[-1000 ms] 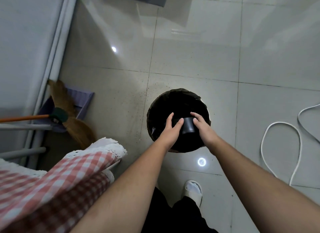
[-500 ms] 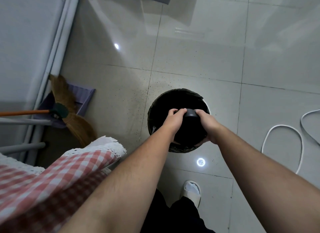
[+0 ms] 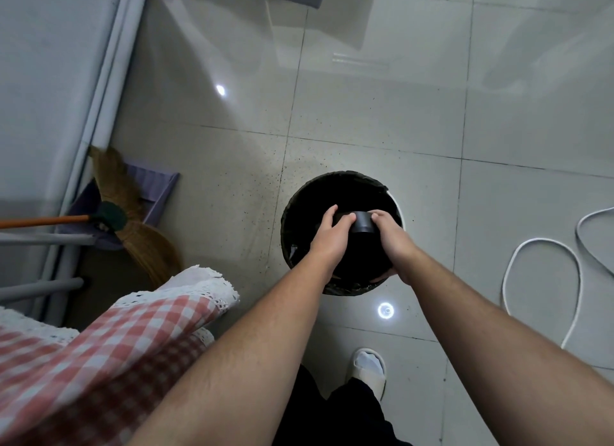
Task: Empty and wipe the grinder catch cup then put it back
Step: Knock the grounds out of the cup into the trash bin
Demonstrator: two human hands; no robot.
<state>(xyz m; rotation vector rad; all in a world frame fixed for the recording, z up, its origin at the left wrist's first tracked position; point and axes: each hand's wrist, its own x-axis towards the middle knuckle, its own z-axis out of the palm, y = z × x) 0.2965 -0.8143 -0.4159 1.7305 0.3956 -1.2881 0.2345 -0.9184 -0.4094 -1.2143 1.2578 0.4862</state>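
Observation:
A black grinder catch cup (image 3: 363, 225) is held between both hands over a round bin lined with a black bag (image 3: 299, 209) on the tiled floor. My left hand (image 3: 330, 238) grips the cup's left side, thumb across its top. Against the cup's right side my right hand (image 3: 392, 238) is closed on it. The cup looks tipped away from me, its inside hidden. The bin's dark inside shows nothing I can make out.
A broom (image 3: 133, 219) and a purple dustpan (image 3: 153, 193) lie left of the bin by a white wall. A table corner with a red checked cloth (image 3: 109, 346) is at lower left. A white cable (image 3: 545, 273) loops on the right. My slipper (image 3: 367, 366) stands below the bin.
Both hands moved from open fingers on the cup to a closed grip, lifted it slightly farther over the bin and turned it. The camera shifted a little.

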